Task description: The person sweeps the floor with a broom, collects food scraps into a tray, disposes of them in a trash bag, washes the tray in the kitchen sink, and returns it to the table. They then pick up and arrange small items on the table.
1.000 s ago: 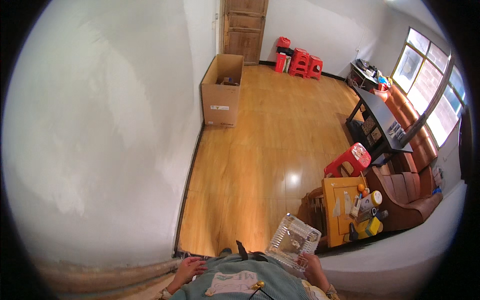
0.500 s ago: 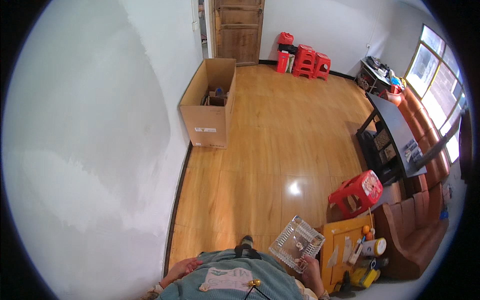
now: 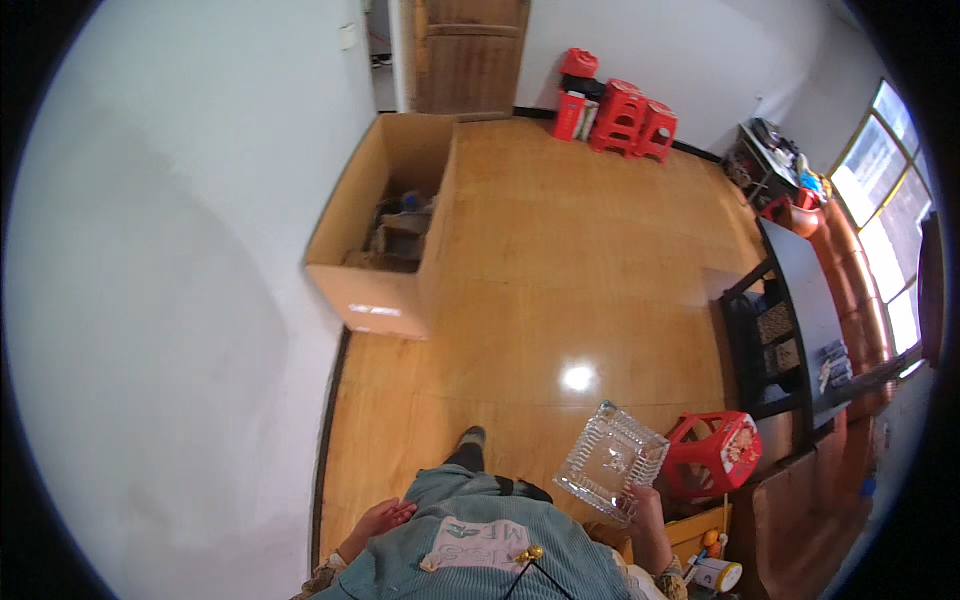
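A square clear glass dish (image 3: 611, 462), ribbed along its rim, sits in the air at waist height, tilted with its hollow facing up toward the camera. The right hand (image 3: 640, 500) grips it by the near edge, fingers curled shut around the rim from below. Nothing appears to lie inside the dish, though the glare makes that hard to confirm.

The left hand (image 3: 383, 518) hangs loose beside the body, fingers partly open and holding nothing.

Just right of the dish stands a red plastic stool (image 3: 712, 452), and below it a yellow surface with small toys (image 3: 712, 560). Ahead, across bare wooden floor (image 3: 560, 290), an open cardboard box (image 3: 385, 225) stands against the white wall (image 3: 180, 300), with dark odds and ends in its bottom. A black shelf unit (image 3: 785, 320) runs along the right side, and 3 or so red stools (image 3: 625, 115) are stacked near the wooden door (image 3: 465, 55).

The step in hand looks like a carry: the dish is held 1-handed while the person stands facing the room. Glass gripped by 1 edge is prone to slip, so the next move calls for a firm hold, ideally with the free hand brought under it, and a steady walk.
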Demonstrator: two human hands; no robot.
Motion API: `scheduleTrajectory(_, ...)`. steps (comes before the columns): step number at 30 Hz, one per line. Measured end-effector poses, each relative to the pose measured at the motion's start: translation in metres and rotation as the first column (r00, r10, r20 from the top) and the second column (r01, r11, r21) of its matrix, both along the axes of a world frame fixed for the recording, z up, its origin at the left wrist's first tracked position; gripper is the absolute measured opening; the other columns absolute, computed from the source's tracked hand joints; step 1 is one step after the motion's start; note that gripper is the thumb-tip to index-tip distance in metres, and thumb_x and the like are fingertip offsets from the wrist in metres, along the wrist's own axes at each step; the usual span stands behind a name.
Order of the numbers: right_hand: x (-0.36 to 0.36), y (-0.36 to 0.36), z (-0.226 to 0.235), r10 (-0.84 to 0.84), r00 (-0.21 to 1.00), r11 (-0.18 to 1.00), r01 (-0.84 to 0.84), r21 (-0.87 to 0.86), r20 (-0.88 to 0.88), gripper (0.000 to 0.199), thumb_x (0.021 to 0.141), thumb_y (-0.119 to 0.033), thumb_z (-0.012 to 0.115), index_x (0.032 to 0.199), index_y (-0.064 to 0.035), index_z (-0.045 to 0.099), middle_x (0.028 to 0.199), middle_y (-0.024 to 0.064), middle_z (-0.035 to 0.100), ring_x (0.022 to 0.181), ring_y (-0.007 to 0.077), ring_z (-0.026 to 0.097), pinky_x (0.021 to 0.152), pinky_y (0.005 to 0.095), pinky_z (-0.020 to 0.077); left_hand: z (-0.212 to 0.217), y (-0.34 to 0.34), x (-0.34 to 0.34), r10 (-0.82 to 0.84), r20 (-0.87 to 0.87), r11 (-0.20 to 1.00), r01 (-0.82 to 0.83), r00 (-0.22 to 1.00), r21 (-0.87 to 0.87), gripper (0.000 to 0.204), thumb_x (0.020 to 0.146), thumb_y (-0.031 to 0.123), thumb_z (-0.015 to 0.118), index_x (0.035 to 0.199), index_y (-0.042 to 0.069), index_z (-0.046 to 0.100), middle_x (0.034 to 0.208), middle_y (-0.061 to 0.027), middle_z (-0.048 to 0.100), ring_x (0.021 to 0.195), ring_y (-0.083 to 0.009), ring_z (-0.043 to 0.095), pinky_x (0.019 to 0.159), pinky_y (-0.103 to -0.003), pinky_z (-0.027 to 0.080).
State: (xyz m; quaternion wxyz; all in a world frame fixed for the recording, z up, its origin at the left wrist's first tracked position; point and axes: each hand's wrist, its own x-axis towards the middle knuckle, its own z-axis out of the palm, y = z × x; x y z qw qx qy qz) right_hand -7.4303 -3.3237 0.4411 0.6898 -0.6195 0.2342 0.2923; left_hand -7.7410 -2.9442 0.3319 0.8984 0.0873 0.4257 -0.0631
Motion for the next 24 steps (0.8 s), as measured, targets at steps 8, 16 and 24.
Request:
scheduleTrajectory(8, 0.122, 0.065, 0.028, -0.146, 0.989, 0.984, 0.144, -0.103, -0.01, 0.02, 0.082, -0.015, 0.051, 0.091, 0.0017, 0.056, 0.073, 0.0096, 0.058, 0.065, 0.0213, 0.06, 0.058, 0.0322, 0.0486, -0.025, 0.089, 0.188, -0.25, -0.038, 0.964, 0.253, 0.967, 0.086, 0.029, 0.09, 0.021, 0.053, 0.11, 0.0, 0.055, 0.096, -0.0099, 0.062, 0.085, -0.0163, 0.059, 0.073, -0.024, 0.049)
scheduleTrajectory(16, 0.302, 0.148, -0.036, -0.219, 0.973, 0.974, 0.222, 0.042, -0.073, 0.015, 0.087, -0.014, 0.051, 0.089, 0.0004, 0.054, 0.072, 0.0098, 0.058, 0.063, 0.0209, 0.058, 0.058, 0.0331, 0.0502, -0.02, 0.184, 0.402, -0.257, -0.224, 0.935, 0.3, 0.94, 0.186, 0.029, 0.09, 0.021, 0.053, 0.111, 0.001, 0.055, 0.095, -0.0087, 0.062, 0.083, -0.0156, 0.059, 0.072, -0.024, 0.049)
scheduleTrajectory(24, 0.538, 0.302, -0.049, 0.085, 0.996, 0.987, -0.081, 0.137, -0.027, 0.016, 0.087, -0.017, 0.051, 0.09, -0.0007, 0.055, 0.075, 0.0104, 0.059, 0.062, 0.0214, 0.058, 0.059, 0.0353, 0.0503, 0.028, 0.283, 0.555, -0.091, -0.328, 0.918, 0.207, 0.94, 0.338, 0.029, 0.09, 0.021, 0.052, 0.113, 0.002, 0.055, 0.094, -0.0075, 0.062, 0.081, -0.015, 0.059, 0.071, -0.024, 0.049)
